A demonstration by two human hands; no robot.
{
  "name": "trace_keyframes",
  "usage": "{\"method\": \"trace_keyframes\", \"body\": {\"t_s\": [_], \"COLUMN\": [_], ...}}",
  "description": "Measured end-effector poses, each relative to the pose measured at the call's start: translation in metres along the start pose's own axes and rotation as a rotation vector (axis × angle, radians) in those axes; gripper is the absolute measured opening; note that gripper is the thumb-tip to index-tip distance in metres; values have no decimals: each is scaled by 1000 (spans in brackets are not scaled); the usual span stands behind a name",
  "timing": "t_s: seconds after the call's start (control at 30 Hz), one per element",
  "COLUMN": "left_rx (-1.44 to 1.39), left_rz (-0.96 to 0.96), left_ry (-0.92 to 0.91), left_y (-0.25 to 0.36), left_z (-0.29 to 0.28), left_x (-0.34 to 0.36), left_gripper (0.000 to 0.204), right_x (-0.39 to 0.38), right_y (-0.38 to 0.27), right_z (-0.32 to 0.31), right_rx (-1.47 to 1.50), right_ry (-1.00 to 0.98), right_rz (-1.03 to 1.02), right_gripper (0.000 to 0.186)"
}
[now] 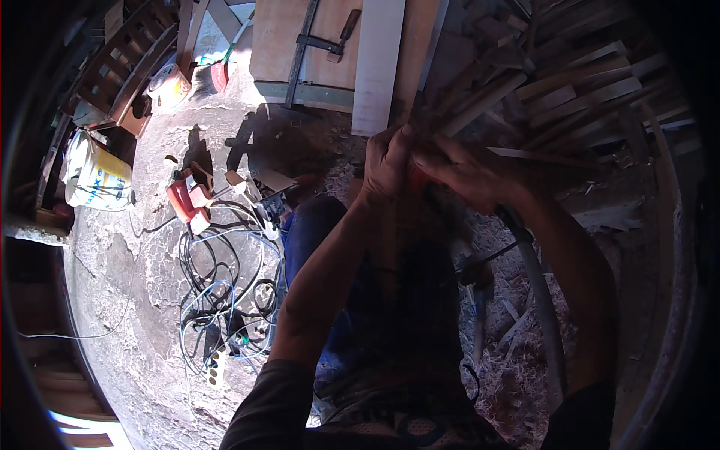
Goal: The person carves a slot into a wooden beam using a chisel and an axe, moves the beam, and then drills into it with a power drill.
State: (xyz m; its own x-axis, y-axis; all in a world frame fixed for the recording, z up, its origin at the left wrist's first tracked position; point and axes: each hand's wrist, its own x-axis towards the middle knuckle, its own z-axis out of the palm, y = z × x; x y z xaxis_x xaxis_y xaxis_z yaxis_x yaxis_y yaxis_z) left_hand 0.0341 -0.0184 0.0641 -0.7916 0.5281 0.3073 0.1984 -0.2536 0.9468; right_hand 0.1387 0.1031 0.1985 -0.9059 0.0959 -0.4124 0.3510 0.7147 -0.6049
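Near the middle of the view, my two hands are close together. My right hand (463, 174) is closed around an orange-red tool (426, 177), which looks like a power tool; shadow and my fingers hide most of it. A dark cable or hose (511, 222) shows just below that hand. My left hand (385, 163) is beside it with its fingers curled in and the thumb up; what it grips is hidden. A narrow strip of wood (386, 255) seems to run below my hands toward my body, dim in the shade.
Beyond my hands, pale boards (379, 71) and a bar clamp (321, 43) lean upright. Scrap wood (581, 86) is heaped at far right. On the left floor are tangled cables (217, 277), a power strip (216, 367), a red tool (185, 201), a white bucket (97, 176) and a broom (217, 78).
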Motion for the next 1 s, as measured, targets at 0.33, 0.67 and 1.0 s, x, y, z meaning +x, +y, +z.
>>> {"method": "trace_keyframes", "body": {"t_s": [0.33,0.67,1.0], "left_rx": [71,22,-31], "left_rz": [20,25,29], "left_ry": [8,2,16], "left_y": [3,0,-1], "left_z": [0,1,2], "left_x": [-1,-1,1], "left_gripper": [51,49,49], "right_x": [4,9,13], "right_y": [1,16,20], "right_z": [2,6,5], "right_rx": [-10,-37,-18], "right_ry": [-8,41,9], "right_rz": [61,-68,-52], "right_gripper": [70,68,69]}}
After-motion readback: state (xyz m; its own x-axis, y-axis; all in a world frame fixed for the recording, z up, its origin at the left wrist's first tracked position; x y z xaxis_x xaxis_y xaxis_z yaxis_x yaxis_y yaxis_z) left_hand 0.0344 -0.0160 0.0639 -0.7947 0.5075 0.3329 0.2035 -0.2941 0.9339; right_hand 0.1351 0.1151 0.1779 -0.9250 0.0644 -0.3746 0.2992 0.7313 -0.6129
